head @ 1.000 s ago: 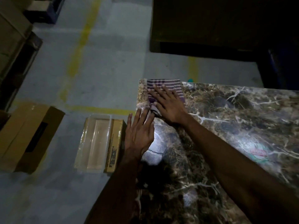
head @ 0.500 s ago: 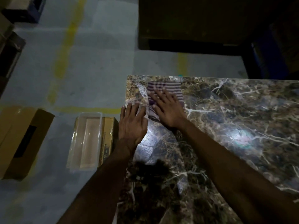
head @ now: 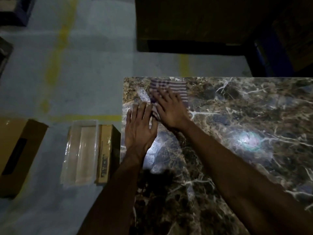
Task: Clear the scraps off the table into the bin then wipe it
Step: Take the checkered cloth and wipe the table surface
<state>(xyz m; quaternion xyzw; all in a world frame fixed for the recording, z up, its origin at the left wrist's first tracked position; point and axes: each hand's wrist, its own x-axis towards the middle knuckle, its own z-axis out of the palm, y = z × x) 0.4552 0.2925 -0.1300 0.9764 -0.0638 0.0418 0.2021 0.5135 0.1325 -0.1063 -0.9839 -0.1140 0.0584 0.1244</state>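
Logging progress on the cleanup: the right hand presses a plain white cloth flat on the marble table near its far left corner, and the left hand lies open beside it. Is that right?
Not quite. The cloth is striped, purple and white, not plain white, as the head view shows. The rest holds: the right hand presses it flat on the marble table near its far left corner, and the left hand lies open beside it.

We see a right hand (head: 171,109) flat on a striped cloth (head: 176,89) near the corner of a marble table (head: 237,116). The left hand (head: 139,131) lies flat beside it. A clear bin (head: 81,153) sits on the floor below.
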